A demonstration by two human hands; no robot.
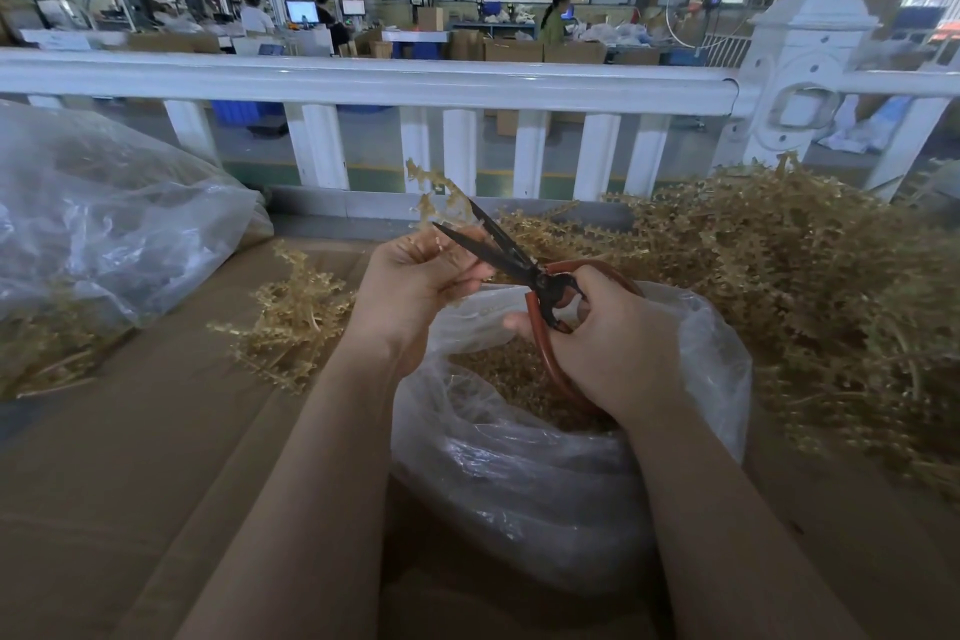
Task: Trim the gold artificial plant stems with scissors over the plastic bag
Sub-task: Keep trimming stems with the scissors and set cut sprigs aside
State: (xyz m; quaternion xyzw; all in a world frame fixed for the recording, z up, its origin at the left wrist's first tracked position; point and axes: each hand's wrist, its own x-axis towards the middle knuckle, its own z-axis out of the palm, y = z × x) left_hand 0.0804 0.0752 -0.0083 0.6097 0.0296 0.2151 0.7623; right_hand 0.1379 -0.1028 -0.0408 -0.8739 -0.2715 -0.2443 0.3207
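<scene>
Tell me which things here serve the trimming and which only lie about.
In use: scissors in right hand; gold stem in left hand; open plastic bag below.
Lying about: big stem heap, loose stems, second bag, white fence.

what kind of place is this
Most likely a factory or packing workshop: stacked cardboard boxes and workers at computer stations fill the hall behind a white railing, and a heap of gold plant stems awaits trimming.
</scene>
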